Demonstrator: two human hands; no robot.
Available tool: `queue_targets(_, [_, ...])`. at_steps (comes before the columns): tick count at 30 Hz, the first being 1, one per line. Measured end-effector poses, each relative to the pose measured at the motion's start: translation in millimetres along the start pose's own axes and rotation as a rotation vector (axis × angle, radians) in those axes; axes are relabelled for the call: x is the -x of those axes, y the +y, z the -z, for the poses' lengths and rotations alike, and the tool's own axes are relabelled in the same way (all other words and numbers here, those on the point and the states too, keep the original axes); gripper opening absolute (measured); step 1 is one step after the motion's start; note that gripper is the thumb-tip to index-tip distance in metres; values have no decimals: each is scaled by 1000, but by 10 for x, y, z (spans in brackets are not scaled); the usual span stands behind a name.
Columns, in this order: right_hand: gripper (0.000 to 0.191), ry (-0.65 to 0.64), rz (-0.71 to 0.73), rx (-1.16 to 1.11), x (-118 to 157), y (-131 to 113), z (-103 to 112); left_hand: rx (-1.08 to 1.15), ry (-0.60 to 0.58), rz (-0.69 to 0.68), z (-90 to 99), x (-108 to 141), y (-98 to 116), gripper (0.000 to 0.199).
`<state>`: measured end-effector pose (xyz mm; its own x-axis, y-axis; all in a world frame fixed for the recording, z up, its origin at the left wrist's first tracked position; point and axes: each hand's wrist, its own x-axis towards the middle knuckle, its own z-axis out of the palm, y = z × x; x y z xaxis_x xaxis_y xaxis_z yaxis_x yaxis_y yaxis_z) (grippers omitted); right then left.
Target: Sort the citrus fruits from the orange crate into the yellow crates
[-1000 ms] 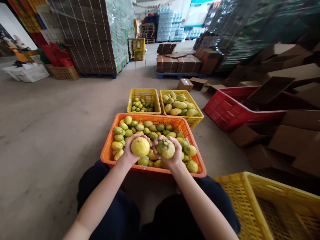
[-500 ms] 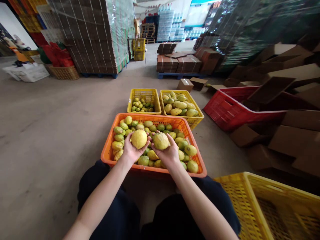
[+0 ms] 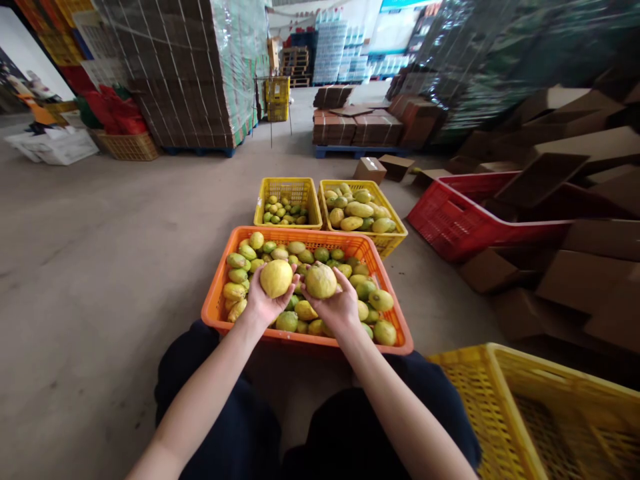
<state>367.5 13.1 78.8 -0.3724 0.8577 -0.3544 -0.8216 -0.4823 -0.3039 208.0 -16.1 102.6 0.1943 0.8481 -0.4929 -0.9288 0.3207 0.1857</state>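
My left hand (image 3: 264, 301) is cupped around a smooth yellow papaya (image 3: 276, 279). Beside it, my right hand (image 3: 336, 303) grips a greener, bumpier papaya (image 3: 321, 281), thumb on its right side. The two fruits are side by side, a small gap apart, above an orange crate (image 3: 220, 293). That crate, just in front of my knees, holds many yellow and green papayas (image 3: 287, 321), partly hidden by my hands.
Touching the orange crate's far side are a yellow crate with small fruits (image 3: 291, 180) and another with larger fruits (image 3: 397, 239). A red crate (image 3: 450, 220) with cardboard boxes (image 3: 590, 280) stands right. Another yellow crate (image 3: 493, 387) is by my right knee. Wrapped pallets rise behind.
The yellow papaya in my left hand has shifted slightly left and turned a little. My right hand and its papaya have barely moved.
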Motion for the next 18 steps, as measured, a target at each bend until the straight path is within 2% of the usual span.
queue_targets(9, [16, -41, 51, 1, 38, 1, -21, 87, -39, -140, -51, 46, -28, 34])
queue_targets(18, [8, -44, 56, 22, 106, -22, -121, 84, -95, -191, -66, 83, -25, 43])
